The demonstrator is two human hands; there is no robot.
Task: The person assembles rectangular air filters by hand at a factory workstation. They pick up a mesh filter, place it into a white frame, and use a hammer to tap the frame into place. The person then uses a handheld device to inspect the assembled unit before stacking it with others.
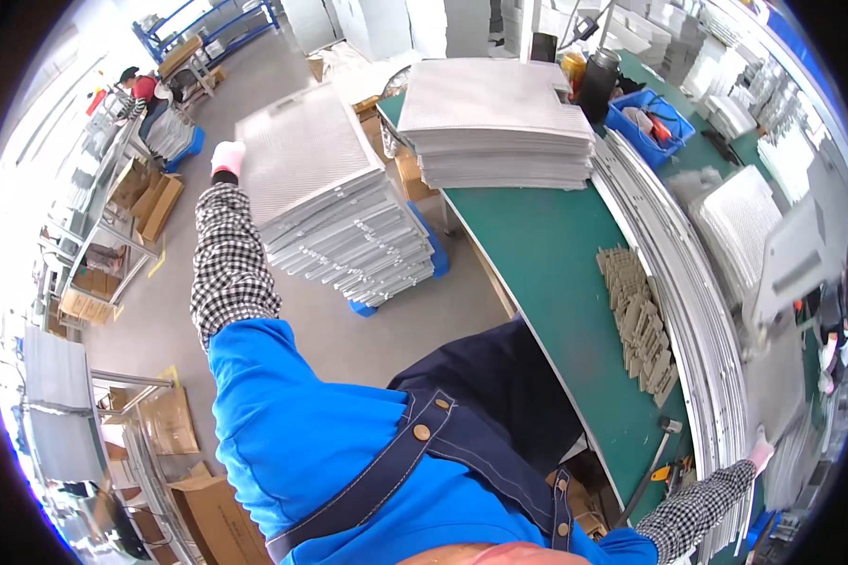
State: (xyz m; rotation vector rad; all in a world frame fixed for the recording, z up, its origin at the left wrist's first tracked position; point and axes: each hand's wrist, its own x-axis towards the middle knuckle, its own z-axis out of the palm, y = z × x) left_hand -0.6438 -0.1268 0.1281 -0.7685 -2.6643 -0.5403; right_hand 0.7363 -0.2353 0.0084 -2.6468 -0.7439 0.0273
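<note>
My left hand (228,157), in a pale glove, is closed at the left edge of the top mesh panel (301,141). That panel lies on a tall stack of silvery framed panels (353,235), left of the workbench. Far to the right, my right hand (761,450), also gloved, is beside the near end of long metal strips (674,254) and a blurred grey sheet (774,381). Its fingers are too small and blurred to show whether they grip anything. Another stack of mesh panels (499,118) rests on the far end of the green workbench (537,245).
Flat tan pieces (636,320) lie in rows on the bench, with a hammer (667,429) nearer me. A blue bin (650,127) and dark bottle (598,85) stand at the back. Blue pallet (433,240) supports the left stack. A person (146,94) works far left, near cardboard boxes (155,202).
</note>
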